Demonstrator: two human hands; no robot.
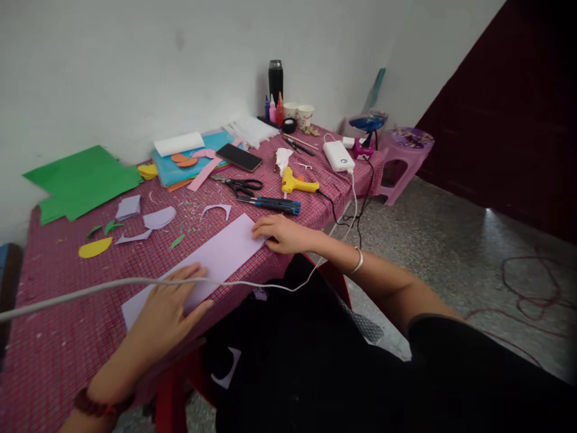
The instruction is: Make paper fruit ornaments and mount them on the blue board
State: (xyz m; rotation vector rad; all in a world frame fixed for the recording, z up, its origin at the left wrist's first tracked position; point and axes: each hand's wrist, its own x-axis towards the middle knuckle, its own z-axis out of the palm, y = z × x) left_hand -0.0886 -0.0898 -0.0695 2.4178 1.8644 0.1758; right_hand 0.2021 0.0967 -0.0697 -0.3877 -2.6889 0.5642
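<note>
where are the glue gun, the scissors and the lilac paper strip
glue gun (297,184), head view, on its yellow body
scissors (247,186), head view, on the black handles
lilac paper strip (225,251), head view, on its bare middle

On my feed, both hands lie flat, palms down and fingers spread, on 1 long lilac paper sheet (220,252) at the near edge of the table (58,337), which has a red checked cloth. The left hand (169,313) covers the sheet's near end, and the right hand (282,233) rests on its far corner. A white cable (90,290) runs across in front of the left fingertips. Just beyond the right hand I see a blue-handled tool (273,204), then black scissors (238,184) and a yellow glue gun (295,183). Green paper (81,180) lies far left, against the wall.
</note>
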